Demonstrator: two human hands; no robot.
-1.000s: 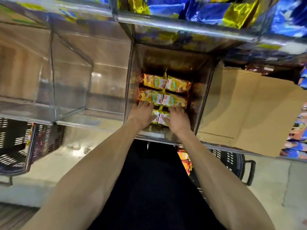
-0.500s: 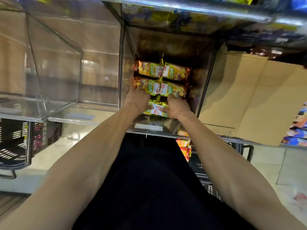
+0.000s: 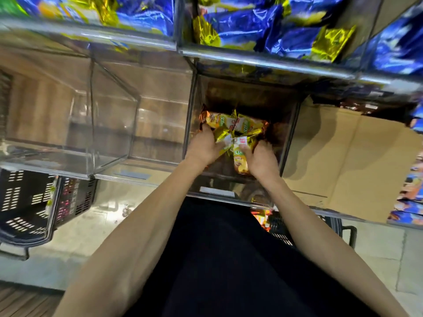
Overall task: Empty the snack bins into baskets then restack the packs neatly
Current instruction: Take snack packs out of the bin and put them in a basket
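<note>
Several orange and yellow snack packs (image 3: 235,124) lie inside a clear plastic bin (image 3: 194,124) on the shelf in front of me. Both my hands are inside that bin. My left hand (image 3: 203,147) grips packs on the left side of the pile. My right hand (image 3: 261,159) grips packs on the right, one pack (image 3: 240,160) hanging tilted below its thumb. The packs between my hands are bunched and crumpled together. A black basket (image 3: 281,229) with orange packs in it stands on the floor under the bin, mostly hidden by my body.
Two clear bins (image 3: 109,124) stand to the left of the one I reach into. A second black basket (image 3: 27,209) sits on the floor at lower left. Blue and yellow bags (image 3: 263,26) fill the upper shelf. A cardboard sheet (image 3: 348,161) leans at right.
The neat rows of packs are now gathered into a bunch between my hands. Both hands have closed around the packs and pulled them toward the bin's front.
</note>
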